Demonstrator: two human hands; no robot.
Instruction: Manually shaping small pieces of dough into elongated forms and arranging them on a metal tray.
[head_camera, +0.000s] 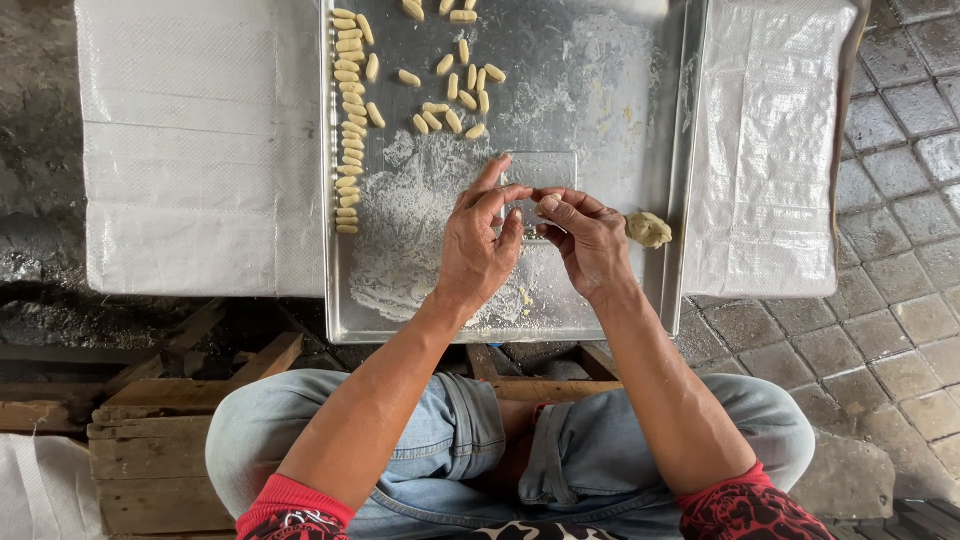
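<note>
My left hand (482, 240) and my right hand (588, 238) meet over a metal tray (620, 60) dusted with flour. Both pinch a small pale piece of dough (549, 202) between their fingertips, just above a small clear rectangular plate (545, 172) lying on the tray. A lump of dough (648, 229) sits right beside my right hand. Several small shaped dough pieces (455, 95) lie scattered at the tray's far middle, and a long column of them (348, 120) runs along its left edge.
The tray rests on a white woven plastic sheet (200, 140) spread over a low surface. Wooden pallet boards (150, 440) lie under my knees at the left. Grey paving stones (900, 200) cover the ground to the right.
</note>
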